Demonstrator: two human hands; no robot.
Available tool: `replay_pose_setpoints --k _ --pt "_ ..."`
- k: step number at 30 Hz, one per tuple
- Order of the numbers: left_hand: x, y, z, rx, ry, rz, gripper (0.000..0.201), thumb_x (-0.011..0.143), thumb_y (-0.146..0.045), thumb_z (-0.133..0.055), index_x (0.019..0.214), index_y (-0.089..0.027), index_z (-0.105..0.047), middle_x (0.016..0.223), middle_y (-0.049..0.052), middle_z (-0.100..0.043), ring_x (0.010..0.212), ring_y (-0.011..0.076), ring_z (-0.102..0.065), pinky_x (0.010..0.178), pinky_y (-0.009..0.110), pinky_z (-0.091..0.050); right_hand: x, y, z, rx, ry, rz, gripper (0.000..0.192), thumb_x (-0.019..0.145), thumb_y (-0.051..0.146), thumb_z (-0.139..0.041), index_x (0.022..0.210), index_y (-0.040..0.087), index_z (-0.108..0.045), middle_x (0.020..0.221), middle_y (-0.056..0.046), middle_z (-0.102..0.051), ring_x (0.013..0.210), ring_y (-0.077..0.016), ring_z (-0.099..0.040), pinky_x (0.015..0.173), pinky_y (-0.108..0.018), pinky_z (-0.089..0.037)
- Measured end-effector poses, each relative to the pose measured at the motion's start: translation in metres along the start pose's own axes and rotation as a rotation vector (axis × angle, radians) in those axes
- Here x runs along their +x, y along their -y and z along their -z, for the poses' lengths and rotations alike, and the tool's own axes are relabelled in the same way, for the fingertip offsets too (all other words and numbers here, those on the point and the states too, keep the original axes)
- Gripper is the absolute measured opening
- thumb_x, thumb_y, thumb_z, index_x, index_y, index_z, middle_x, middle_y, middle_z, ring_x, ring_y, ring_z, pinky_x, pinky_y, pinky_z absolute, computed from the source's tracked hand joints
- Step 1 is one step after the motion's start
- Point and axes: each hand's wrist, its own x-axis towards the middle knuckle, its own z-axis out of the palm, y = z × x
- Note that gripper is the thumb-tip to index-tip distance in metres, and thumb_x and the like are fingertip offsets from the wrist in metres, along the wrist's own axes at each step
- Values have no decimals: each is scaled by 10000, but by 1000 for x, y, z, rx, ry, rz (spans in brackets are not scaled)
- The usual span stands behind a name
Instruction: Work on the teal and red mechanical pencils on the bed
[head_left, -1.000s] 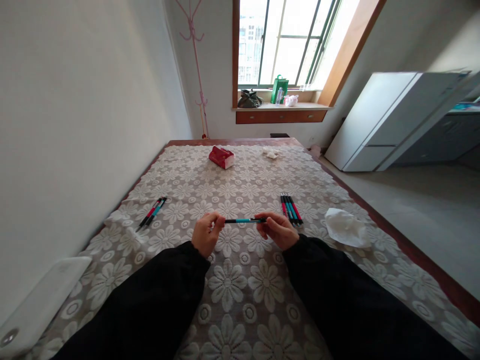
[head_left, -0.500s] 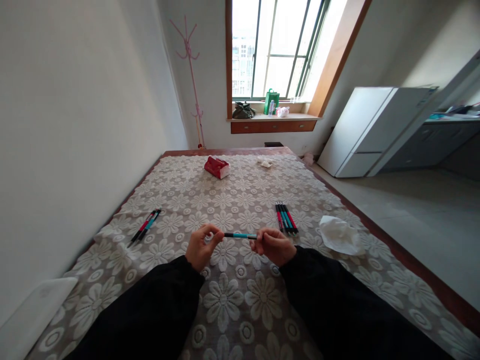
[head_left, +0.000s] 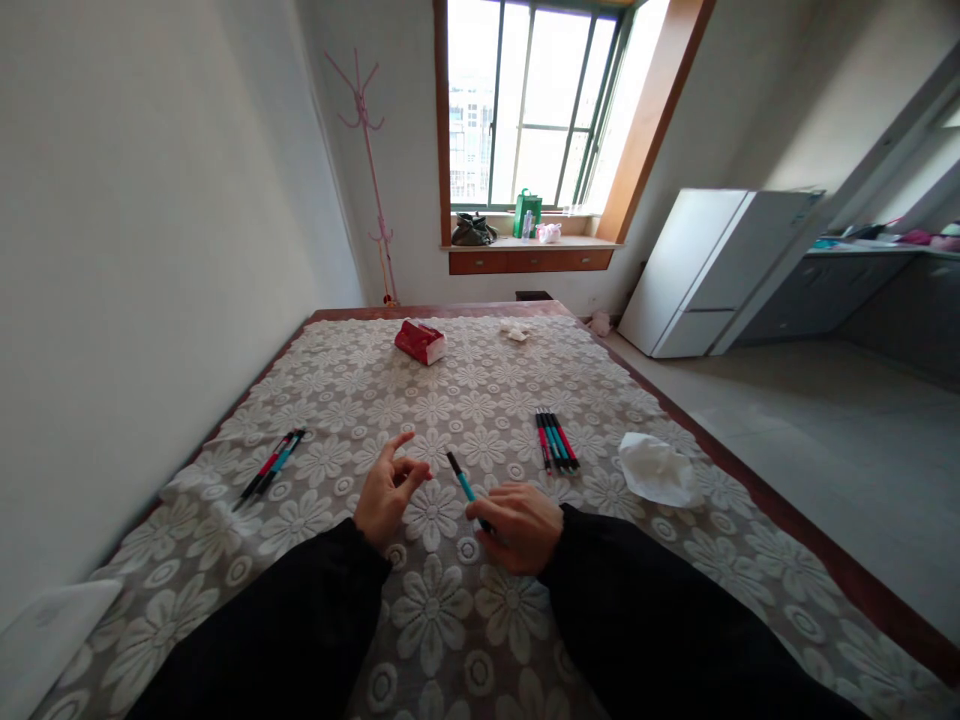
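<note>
My right hand (head_left: 519, 522) grips a teal-and-black pen (head_left: 462, 481) near its lower end, and the pen's black end slants up and away to the left. Part of the pen is hidden under my fingers. Just left of it, apart from the pen, is my left hand (head_left: 391, 492), with the index finger stretched out and the thumb close to the other fingers; I see nothing held there. Beyond my right hand several red, teal and black pens (head_left: 556, 442) lie side by side on the flowered tablecloth (head_left: 433, 610). Two more pens (head_left: 270, 468), one red and one teal, lie at the left.
A crumpled white tissue (head_left: 658, 470) rests to the right of the pen row. Farther back are a red packet (head_left: 420, 342) and a small whitish item (head_left: 514, 331). A white object (head_left: 56, 640) sits at the near left corner, by the wall (head_left: 150, 250).
My left hand has let go of the pen, and its index finger is now raised. The right hand has turned the pen from level to slanted. The view has shifted slightly.
</note>
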Motion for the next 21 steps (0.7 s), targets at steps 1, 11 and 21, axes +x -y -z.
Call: replay_pose_setpoints --k 1,11,21 --pt "-1 0 -1 20 6 -6 668 867 -490 -622 1402 -159 -396 792 9 -711 703 167 -620 701 303 -452 1 -4 1 -91 14 -102 253 847 277 -545 1072 194 -624 784 -45 -716 711 -184 -648 669 -275 -421" --pt "-10 -2 -4 443 172 -183 417 894 -365 -580 1295 -260 -537 876 6 -707 691 171 -615 709 315 -454 -6 -52 30 -435 73 -587 174 890 230 -502 1010 201 -626 852 -96 -735 786 -236 -697 634 -291 -379" --pt "-11 -7 -5 553 199 -230 272 895 -345 -594 1156 -282 -636 900 6 -715 747 190 -636 780 337 -446 -8 -62 33 -440 38 -720 179 910 193 -483 991 200 -643 900 -111 -735 808 -239 -696 640 -304 -390"
